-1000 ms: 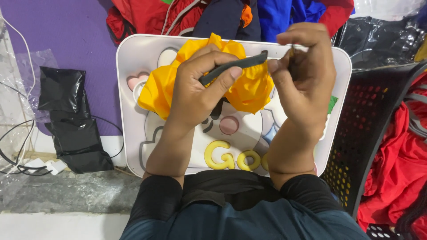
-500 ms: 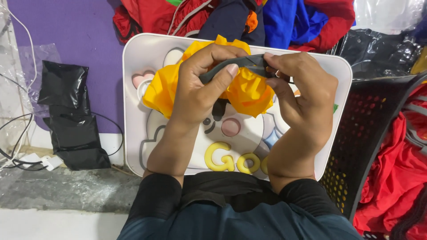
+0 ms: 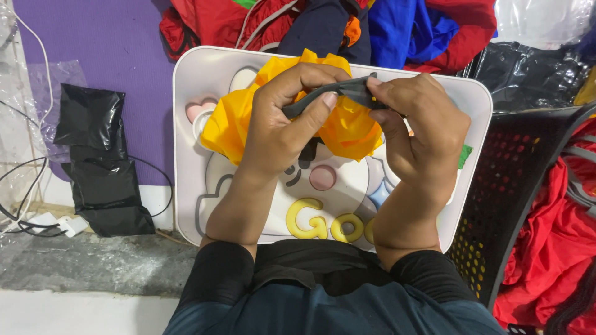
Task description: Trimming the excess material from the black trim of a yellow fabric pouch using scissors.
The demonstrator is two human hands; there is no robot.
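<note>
Head view, looking down. The left hand [image 3: 282,127] and the right hand [image 3: 419,127] met above a small white tabletop [image 3: 186,124] printed with a cartoon animal and yellow letters. Both sets of fingers were closed in a pinch on a dark grey strap [image 3: 329,96] — the left thumb pressing it from below near its left end, the right fingertips gripping its right end. Directly beneath the strap, partly bunched under both hands, lay a yellow-orange plastic garment [image 3: 354,133] resting on the tabletop.

Judged from this grip, the strap would be handled best if kept taut between the two pinches and held close to the yellow material, so that the thin fabric did not slip loose or tear.

Surroundings: a heap of red, blue and dark clothing [image 3: 385,28] beyond the tabletop; a black perforated basket [image 3: 521,180] at right; folded black plastic bags [image 3: 99,161] on a purple mat [image 3: 93,37] at left — white cables [image 3: 25,211] beside them.
</note>
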